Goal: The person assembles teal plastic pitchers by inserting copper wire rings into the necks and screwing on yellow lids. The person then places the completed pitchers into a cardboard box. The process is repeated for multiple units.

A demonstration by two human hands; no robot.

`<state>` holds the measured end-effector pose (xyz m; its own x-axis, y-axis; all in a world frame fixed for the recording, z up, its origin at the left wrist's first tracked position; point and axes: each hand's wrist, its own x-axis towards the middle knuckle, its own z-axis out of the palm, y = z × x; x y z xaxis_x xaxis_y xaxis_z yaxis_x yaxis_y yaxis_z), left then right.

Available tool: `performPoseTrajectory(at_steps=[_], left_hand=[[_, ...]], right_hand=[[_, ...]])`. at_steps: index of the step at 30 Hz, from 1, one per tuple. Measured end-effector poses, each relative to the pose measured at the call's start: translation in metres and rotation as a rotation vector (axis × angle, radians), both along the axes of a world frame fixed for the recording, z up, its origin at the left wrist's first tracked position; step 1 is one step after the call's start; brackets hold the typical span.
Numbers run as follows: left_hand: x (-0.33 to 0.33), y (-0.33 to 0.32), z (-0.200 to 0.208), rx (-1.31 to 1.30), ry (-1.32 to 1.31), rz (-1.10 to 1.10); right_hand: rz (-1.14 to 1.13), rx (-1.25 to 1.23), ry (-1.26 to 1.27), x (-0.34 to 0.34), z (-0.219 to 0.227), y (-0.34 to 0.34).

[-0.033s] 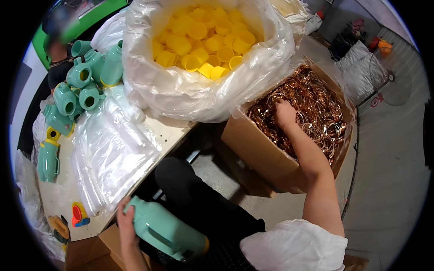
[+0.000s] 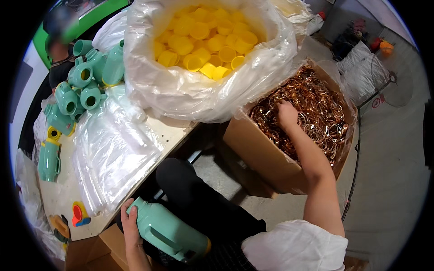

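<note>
My left hand [image 2: 131, 222] grips a mint-green plastic jug [image 2: 168, 228] by its neck end. The jug lies tilted over my lap, with its side handle facing me and a yellow rim at its base. Over on the right, my right hand [image 2: 286, 114] reaches into a cardboard box [image 2: 258, 156] heaped with shiny copper-coloured rings [image 2: 312, 99]. Its fingers are curled down among the rings. The fingertips are hidden, so what they pinch does not show.
A big clear bag [image 2: 199, 97] of yellow cups [image 2: 199, 30] stands ahead. On the table [image 2: 169, 131] lie flat plastic bags [image 2: 115, 153], several green jugs [image 2: 81, 74] and a small red-yellow-blue piece [image 2: 79, 213]. Another person [image 2: 61, 58] is at far left. A fan [image 2: 392, 77] stands at right.
My left hand and the jug have shifted very slightly to the right. My right hand stays among the rings in nearly the same place.
</note>
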<state>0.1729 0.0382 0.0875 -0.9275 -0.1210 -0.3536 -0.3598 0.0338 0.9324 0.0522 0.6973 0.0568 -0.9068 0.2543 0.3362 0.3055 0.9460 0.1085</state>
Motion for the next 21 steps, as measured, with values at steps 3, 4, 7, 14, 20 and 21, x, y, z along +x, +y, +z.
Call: performPoseTrajectory(at_steps=[3, 4, 7, 14, 20, 21], left_hand=[[0.003, 0.001, 0.011, 0.171, 0.004, 0.065], [0.006, 0.002, 0.012, 0.224, -0.014, 0.036], [0.006, 0.001, 0.0, 0.177, 0.055, 0.01], [0.003, -0.001, 0.004, 0.235, 0.189, -0.141], [0.007, 0.008, 0.048, 0.159, 0.334, -0.14], [0.013, 0.001, 0.037, 0.209, 0.342, -0.118]], right_hand=[[0.004, -0.075, -0.034, 0.001, 0.026, -0.014], [0.016, -0.135, -0.058, 0.003, 0.033, -0.014], [-0.034, -0.307, 0.283, 0.004, 0.056, -0.02], [0.304, -2.107, -0.226, 0.007, 0.148, -0.292], [0.295, -2.213, -1.159, 0.03, 0.077, -0.458], [0.323, -2.198, -1.016, 0.034, 0.077, -0.464]])
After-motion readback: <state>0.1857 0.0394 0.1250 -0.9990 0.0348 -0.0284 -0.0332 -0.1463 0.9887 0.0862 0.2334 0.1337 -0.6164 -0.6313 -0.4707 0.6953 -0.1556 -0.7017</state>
